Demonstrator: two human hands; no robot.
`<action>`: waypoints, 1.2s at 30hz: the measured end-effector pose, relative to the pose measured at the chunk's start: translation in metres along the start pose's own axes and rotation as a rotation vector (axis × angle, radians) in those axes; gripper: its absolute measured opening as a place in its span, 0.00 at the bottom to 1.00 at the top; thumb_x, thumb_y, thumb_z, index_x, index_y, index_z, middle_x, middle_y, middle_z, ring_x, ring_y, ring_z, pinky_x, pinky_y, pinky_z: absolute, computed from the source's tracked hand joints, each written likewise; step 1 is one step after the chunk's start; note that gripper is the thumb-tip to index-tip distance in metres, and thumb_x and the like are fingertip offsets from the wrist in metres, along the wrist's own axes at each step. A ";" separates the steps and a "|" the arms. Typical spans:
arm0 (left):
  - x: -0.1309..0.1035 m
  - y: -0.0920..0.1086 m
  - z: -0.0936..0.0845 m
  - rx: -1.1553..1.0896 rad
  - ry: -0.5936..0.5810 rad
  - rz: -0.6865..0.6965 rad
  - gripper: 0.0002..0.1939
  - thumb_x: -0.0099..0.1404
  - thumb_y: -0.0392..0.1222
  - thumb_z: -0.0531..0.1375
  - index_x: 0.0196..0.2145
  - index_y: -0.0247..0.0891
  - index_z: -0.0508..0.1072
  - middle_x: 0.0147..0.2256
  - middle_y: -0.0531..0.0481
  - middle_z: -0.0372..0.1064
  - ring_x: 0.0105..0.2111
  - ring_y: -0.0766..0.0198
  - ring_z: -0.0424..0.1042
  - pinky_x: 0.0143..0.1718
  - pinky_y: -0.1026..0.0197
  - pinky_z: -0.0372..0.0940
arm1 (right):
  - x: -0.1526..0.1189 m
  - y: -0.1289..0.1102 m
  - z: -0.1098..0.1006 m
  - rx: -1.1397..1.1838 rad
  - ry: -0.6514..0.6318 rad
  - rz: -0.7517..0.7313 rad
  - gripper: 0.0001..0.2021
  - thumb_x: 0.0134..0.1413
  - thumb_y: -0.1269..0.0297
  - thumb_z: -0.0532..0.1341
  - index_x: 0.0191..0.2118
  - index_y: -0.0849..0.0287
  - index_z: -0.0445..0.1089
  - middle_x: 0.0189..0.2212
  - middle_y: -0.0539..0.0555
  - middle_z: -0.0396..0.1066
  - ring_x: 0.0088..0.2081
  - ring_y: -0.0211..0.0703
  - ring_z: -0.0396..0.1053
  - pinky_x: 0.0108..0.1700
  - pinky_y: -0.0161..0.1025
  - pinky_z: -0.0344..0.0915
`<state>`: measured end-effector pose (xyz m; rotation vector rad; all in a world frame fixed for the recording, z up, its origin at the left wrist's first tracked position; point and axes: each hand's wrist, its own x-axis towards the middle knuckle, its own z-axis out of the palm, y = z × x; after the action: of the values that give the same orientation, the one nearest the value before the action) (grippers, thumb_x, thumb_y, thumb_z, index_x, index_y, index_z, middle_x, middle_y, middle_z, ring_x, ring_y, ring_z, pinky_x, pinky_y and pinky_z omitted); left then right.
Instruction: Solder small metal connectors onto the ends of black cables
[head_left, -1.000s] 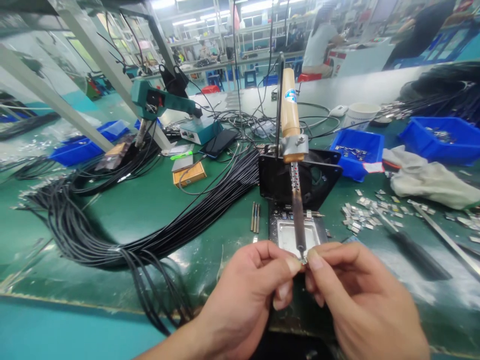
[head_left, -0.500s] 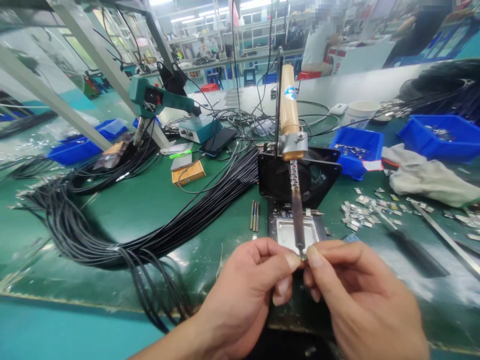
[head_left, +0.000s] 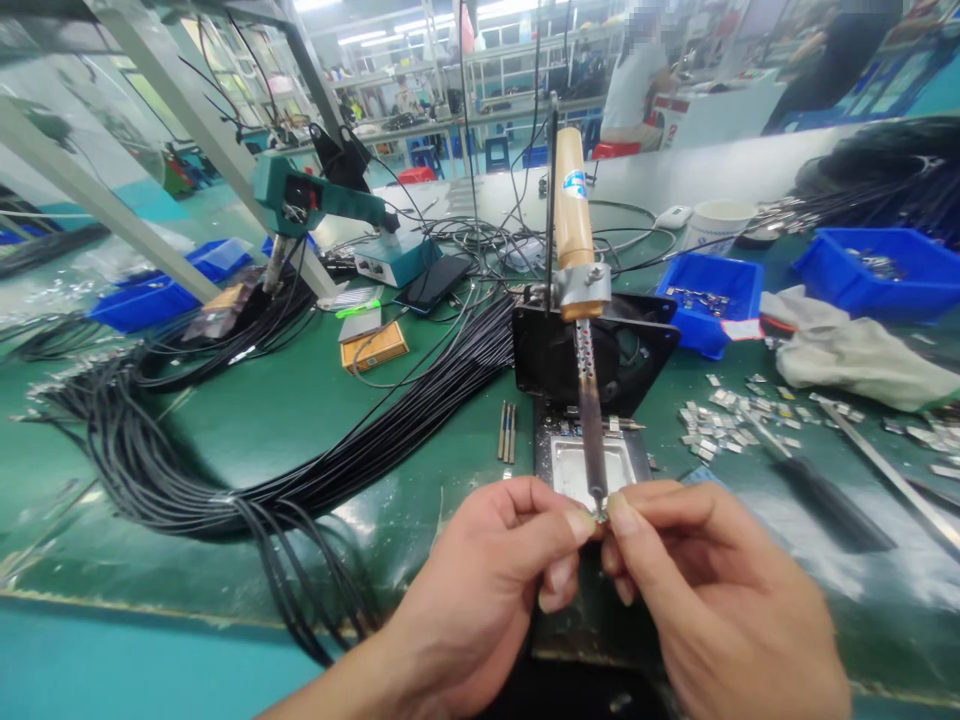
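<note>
A soldering iron (head_left: 574, 215) with a wooden handle is clamped tip-down in a stand in front of me. Its tip meets a tiny part (head_left: 600, 516) between my fingertips; the part is mostly covered and too small to name. My left hand (head_left: 491, 570) pinches at it from the left, thumb against forefinger. From the other side my right hand (head_left: 720, 590) is closed in a similar pinch, its fingertips almost touching the left ones. Just behind the fingers lies a shallow metal tray (head_left: 556, 462). A black fan frame (head_left: 536, 350) stands behind the iron.
A thick bundle of black cables (head_left: 322, 480) curves across the left of the green bench. Small metal connectors (head_left: 712, 425) lie scattered at right, near a blue bin (head_left: 720, 325), a pale cloth (head_left: 862, 355) and a black-handled tool (head_left: 840, 505). People sit in the background.
The whole view has shifted very slightly. Both hands keep the same pinch at the iron's tip; nothing has been let go or taken up.
</note>
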<state>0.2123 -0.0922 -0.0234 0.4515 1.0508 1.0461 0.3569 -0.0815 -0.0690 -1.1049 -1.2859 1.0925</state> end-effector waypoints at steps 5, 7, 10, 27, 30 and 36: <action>0.001 0.001 0.001 -0.001 0.004 -0.010 0.13 0.59 0.40 0.70 0.24 0.34 0.70 0.18 0.56 0.60 0.20 0.72 0.53 0.25 0.65 0.48 | 0.000 0.001 0.000 0.031 -0.001 0.006 0.04 0.60 0.65 0.68 0.34 0.55 0.73 0.29 0.49 0.75 0.24 0.34 0.73 0.25 0.28 0.72; 0.001 0.002 0.002 -0.004 0.006 -0.011 0.13 0.59 0.40 0.70 0.24 0.34 0.70 0.18 0.56 0.61 0.20 0.72 0.53 0.25 0.65 0.48 | 0.000 0.000 -0.001 0.040 0.004 0.014 0.05 0.60 0.65 0.68 0.34 0.54 0.73 0.29 0.49 0.75 0.24 0.34 0.72 0.24 0.28 0.72; 0.000 0.002 0.003 -0.003 -0.001 -0.015 0.14 0.58 0.40 0.71 0.24 0.34 0.70 0.18 0.56 0.61 0.20 0.72 0.53 0.24 0.65 0.47 | 0.000 -0.003 0.000 0.037 0.015 0.037 0.05 0.59 0.64 0.68 0.33 0.54 0.73 0.28 0.49 0.75 0.23 0.34 0.72 0.24 0.28 0.72; 0.000 0.004 -0.001 -0.008 -0.023 -0.029 0.12 0.61 0.37 0.68 0.24 0.34 0.71 0.18 0.56 0.60 0.20 0.72 0.53 0.24 0.65 0.48 | 0.001 -0.002 0.002 0.024 -0.005 0.035 0.05 0.60 0.63 0.68 0.34 0.54 0.73 0.28 0.49 0.76 0.24 0.35 0.73 0.25 0.29 0.73; 0.001 0.004 -0.001 -0.007 -0.019 -0.035 0.12 0.60 0.37 0.68 0.24 0.34 0.71 0.18 0.55 0.60 0.20 0.72 0.54 0.24 0.65 0.48 | 0.000 -0.003 0.001 0.034 -0.003 0.040 0.05 0.60 0.63 0.68 0.33 0.55 0.73 0.29 0.50 0.76 0.24 0.35 0.73 0.24 0.29 0.73; 0.002 0.003 -0.002 -0.004 -0.023 -0.041 0.11 0.60 0.37 0.68 0.25 0.33 0.71 0.18 0.56 0.60 0.20 0.72 0.54 0.24 0.66 0.48 | 0.001 -0.002 0.000 0.033 -0.009 0.031 0.05 0.61 0.64 0.67 0.33 0.54 0.73 0.28 0.48 0.75 0.24 0.34 0.72 0.25 0.29 0.72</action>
<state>0.2096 -0.0891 -0.0225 0.4357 1.0338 1.0042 0.3571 -0.0807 -0.0667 -1.1000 -1.2568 1.1390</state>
